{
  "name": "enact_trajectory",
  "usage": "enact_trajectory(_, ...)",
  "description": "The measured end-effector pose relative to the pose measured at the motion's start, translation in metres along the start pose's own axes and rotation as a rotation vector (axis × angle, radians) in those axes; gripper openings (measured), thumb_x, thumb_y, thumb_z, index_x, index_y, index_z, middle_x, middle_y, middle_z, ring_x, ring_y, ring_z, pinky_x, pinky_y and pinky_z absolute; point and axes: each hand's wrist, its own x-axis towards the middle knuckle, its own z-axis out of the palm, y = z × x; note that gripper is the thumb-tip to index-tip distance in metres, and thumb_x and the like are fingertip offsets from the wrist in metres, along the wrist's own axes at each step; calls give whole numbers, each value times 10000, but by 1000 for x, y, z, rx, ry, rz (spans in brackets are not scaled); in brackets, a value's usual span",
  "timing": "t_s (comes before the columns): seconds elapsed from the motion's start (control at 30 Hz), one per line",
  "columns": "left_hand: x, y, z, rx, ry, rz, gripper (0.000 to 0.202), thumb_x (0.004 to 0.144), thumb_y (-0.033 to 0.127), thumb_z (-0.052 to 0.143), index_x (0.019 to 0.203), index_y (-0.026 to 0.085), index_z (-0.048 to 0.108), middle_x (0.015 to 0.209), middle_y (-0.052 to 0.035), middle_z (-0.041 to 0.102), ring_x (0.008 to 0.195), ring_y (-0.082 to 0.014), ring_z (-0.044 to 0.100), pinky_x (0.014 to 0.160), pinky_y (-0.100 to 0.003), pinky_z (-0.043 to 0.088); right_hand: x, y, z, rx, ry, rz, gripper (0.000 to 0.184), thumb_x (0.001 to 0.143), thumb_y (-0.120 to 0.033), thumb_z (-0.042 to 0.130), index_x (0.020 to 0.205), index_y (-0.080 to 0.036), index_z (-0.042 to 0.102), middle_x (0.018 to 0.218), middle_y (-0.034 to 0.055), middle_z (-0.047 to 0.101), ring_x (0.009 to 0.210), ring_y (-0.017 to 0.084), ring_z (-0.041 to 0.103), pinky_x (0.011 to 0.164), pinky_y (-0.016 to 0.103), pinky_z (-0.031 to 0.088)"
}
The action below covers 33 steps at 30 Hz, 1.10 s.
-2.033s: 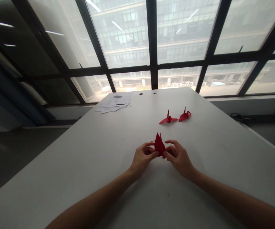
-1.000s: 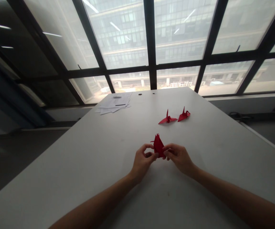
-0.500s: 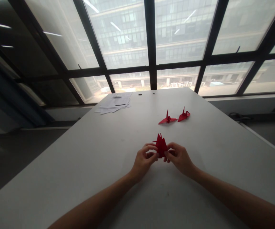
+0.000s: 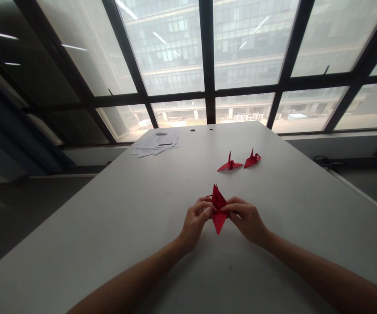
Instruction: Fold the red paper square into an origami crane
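Note:
A folded piece of red paper (image 4: 219,211) is held just above the white table (image 4: 136,218) between both hands. My left hand (image 4: 196,220) pinches its left side with thumb and fingertips. My right hand (image 4: 245,218) pinches its right side. One red flap points down toward me and pointed tips stick up behind the fingers. Farther back on the table stand two finished red paper cranes, one (image 4: 229,164) on the left and one (image 4: 252,159) on the right.
A loose stack of white paper sheets (image 4: 157,141) lies near the far left edge of the table. Two small dark holes (image 4: 201,129) sit at the far edge. Large dark-framed windows rise behind the table.
A red flap of the paper has been folded down toward me and now hangs below my fingers. Both hands stayed in nearly the same spot, still pinching the paper.

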Motion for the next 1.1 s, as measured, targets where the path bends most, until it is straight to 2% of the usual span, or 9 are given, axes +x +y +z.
enact_trajectory(0.17,0,2,3,54,8,33,176,729,206,818,736,134,658,1188,-95,522,913,-193,631,790,-326,574,-1,-2,-1,4,-21,-16,175,929,-243,578,992,-236,741,1004,80,669,901,211,651,769,342,551)
enact_trajectory(0.23,-1,4,4,68,16,80,170,731,192,815,765,144,656,1182,-84,519,885,-177,639,788,-324,578,-1,-1,2,43,4,19,145,899,-258,635,1016,-227,716,1010,78,671,898,214,656,779,350,557)
enact_trajectory(0.3,-1,4,5,94,5,125,162,752,186,801,843,158,670,1200,-79,505,851,-157,646,776,-315,582,-2,1,5,101,43,58,224,858,-259,695,1079,-227,672,1021,71,682,903,216,666,798,360,564)
enact_trajectory(0.4,-2,1,5,99,-14,177,242,769,170,790,958,194,639,1235,-62,475,828,-135,657,767,-303,584,-3,4,9,181,94,97,331,840,-250,723,1147,-235,600,1016,60,700,904,212,679,817,371,567)
enact_trajectory(0.5,-2,-4,5,56,-15,206,344,767,157,792,1013,233,565,1245,-34,453,819,-124,663,731,-286,583,-3,5,10,198,103,114,333,838,-243,727,1141,-227,590,1032,62,705,920,215,685,828,376,570)
enact_trajectory(0.67,0,-7,3,96,-32,258,304,771,156,786,1002,215,597,1210,-32,458,825,-120,665,755,-285,581,-3,6,11,176,133,84,320,828,-215,735,1119,-237,603,1030,42,698,923,209,685,829,367,572)
enact_trajectory(0.8,1,-5,1,119,-38,248,377,774,161,786,1115,234,642,1242,-63,495,826,-135,671,767,-305,587,-4,7,11,124,147,68,220,829,-210,732,1015,-232,617,950,22,683,857,191,679,799,348,573)
enact_trajectory(0.9,2,-4,0,126,-57,221,442,773,175,790,1191,231,660,1249,-92,547,873,-173,678,790,-325,585,-3,5,10,87,104,73,250,851,-200,702,1089,-230,632,1015,46,687,905,204,680,832,363,573)
enact_trajectory(1.1,4,-11,-3,99,-32,166,445,757,153,803,1178,185,662,1052,-78,693,938,-203,662,858,-336,553,-3,5,10,110,87,74,358,852,-192,693,1198,-240,617,1106,61,686,975,223,678,878,387,575)
